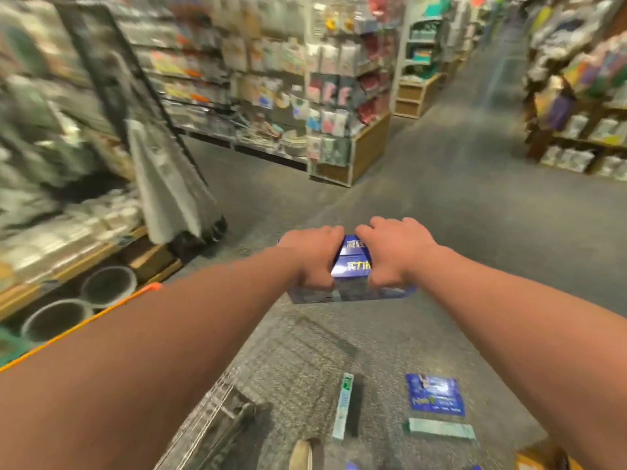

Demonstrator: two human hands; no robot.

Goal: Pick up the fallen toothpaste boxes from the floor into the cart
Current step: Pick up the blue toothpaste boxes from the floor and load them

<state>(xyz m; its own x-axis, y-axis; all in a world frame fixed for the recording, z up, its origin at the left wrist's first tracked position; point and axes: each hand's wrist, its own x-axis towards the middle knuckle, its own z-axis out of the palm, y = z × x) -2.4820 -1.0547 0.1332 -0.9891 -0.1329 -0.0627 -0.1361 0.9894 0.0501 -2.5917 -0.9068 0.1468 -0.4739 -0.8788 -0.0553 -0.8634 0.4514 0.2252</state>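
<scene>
Overhead, looking down an aisle, motion blur heavy at the edges. Both arms were stretched forward, holding a stack of blue toothpaste boxes (351,266) off the floor (441,232).

- Left hand (314,257): clamped on the stack's left end, fingers curled over the top, thumb down the near face.
- Right hand (393,252): same grip on the stack's right end. Knuckles of the two hands nearly met over the top box.
- Stack: white lettering on the near faces, at least two layers; exact count could not be told.

Still on the floor, all nearer the camera than the stack:
- flat blue box (435,395), below and right of the stack, lying face up;
- slim teal box (343,407), almost straight below the stack, pointing away from the camera;
- second teal box (441,429), just beyond the flat blue box toward the camera, lying crosswise.

Below and left of the stack was a wire frame (207,418) with a bar across it — too blurred to identify further. A shoe tip (300,456) showed at the bottom edge.

Left of the stack were low shelves (68,215) and two round tubs (108,286) behind an orange edge (84,322). Beyond the stack stood a display end (336,130) hung with packets. Far right of it were more shelving (576,113).
</scene>
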